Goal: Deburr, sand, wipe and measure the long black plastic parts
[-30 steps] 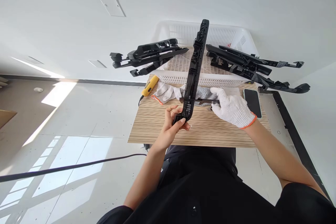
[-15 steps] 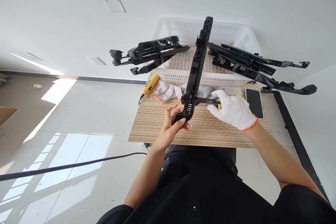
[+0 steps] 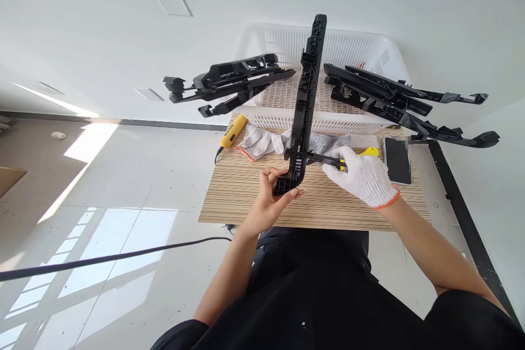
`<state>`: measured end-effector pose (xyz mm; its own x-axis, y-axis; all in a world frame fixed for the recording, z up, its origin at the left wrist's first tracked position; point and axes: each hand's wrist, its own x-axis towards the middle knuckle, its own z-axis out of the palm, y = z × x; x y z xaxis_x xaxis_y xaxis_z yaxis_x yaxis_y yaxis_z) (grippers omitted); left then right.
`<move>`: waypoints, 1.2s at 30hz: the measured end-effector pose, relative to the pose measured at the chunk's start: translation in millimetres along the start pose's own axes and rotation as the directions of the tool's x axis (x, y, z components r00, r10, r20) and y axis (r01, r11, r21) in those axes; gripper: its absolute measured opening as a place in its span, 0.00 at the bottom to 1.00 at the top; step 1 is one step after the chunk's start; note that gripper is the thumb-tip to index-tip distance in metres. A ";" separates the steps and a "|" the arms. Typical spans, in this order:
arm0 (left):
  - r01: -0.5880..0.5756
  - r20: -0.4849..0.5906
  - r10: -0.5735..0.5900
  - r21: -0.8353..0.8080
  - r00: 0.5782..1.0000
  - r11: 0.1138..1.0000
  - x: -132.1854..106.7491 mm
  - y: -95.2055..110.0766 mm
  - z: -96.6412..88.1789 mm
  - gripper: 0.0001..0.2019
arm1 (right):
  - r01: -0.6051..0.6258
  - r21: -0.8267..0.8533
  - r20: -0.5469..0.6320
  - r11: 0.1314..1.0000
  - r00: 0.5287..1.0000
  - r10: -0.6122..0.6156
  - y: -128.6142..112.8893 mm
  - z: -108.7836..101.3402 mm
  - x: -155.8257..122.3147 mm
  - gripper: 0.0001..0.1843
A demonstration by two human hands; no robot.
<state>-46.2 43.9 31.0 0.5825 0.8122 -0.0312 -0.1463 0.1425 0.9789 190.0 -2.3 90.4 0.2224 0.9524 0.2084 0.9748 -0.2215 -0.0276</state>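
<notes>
A long black plastic trim piece (image 3: 305,98) stands tilted in front of me, its ribbed, clipped side showing. My left hand (image 3: 273,199), bare, grips its curved lower end between thumb and fingers. My right hand (image 3: 361,175), in a white knit glove with an orange cuff, is closed on a yellow-handled tool (image 3: 371,151); the yellow shows at the fingertips and behind the knuckles. A thin dark bar (image 3: 324,158) runs from those fingertips to the trim piece's lower part. Whether it belongs to the tool or the piece, I cannot tell.
A white plastic basket (image 3: 361,120) stands at the table's back. Black trim pieces lie across its left (image 3: 238,82) and right (image 3: 394,95) sides, jutting outward. On the wooden table (image 3: 241,197) are a yellow corded device (image 3: 233,131), a white glove (image 3: 262,142), grey speckled fabric (image 3: 328,142) and a phone (image 3: 397,161).
The trim piece has shifted slightly left, with its top end higher in view. My right hand has moved a little down, and more of the yellow handle shows behind it.
</notes>
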 end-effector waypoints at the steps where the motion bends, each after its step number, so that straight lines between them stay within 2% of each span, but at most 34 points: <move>1: 0.023 0.022 -0.024 0.034 0.999 0.999 -0.2 0.5 -0.3 0.21 | 0.001 -0.005 0.014 1.000 1.000 -0.001 0.9 -0.4 0.1 0.27; 3: 0.065 0.048 -0.070 0.093 0.996 0.994 -1.1 0.9 -1.7 0.20 | 0.022 -0.017 0.043 1.000 0.999 -0.021 2.5 -1.5 0.0 0.25; 6: 0.096 0.031 -0.101 0.149 0.994 0.984 -2.7 0.9 -4.0 0.21 | 0.076 -0.031 0.052 0.997 0.996 -0.074 5.7 -1.4 -1.4 0.24; 13: 0.069 0.059 -0.083 0.208 0.995 0.976 -4.1 0.6 -5.8 0.21 | 0.235 -0.049 0.071 0.971 0.970 -0.231 15.9 1.6 -5.0 0.23; 18: 0.060 0.055 -0.077 0.267 0.996 0.962 -4.3 -0.3 -9.0 0.21 | 0.206 -0.110 0.086 0.972 0.977 -0.197 17.2 -1.9 -6.1 0.30; 25: 0.058 0.059 -0.076 0.270 0.995 0.961 -5.7 0.6 -10.3 0.21 | 0.157 -0.117 0.076 0.981 0.986 -0.149 12.0 -4.0 -6.9 0.31; 31: 0.038 0.070 -0.059 0.269 0.996 0.962 -6.5 2.2 -8.3 0.21 | 0.151 -0.124 0.086 0.981 0.986 -0.141 5.9 -8.8 -5.2 0.38; 36: 0.047 0.075 -0.073 0.299 0.995 0.953 -6.7 0.2 -10.2 0.20 | 0.106 -0.103 0.103 0.989 0.990 -0.096 -0.9 -10.4 -5.2 0.31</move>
<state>-58.3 44.3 29.4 0.6501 0.7548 -0.0871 0.1268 0.0052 0.9919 187.7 -9.2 99.5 0.1289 0.9858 0.1079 0.9856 -0.1394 0.0960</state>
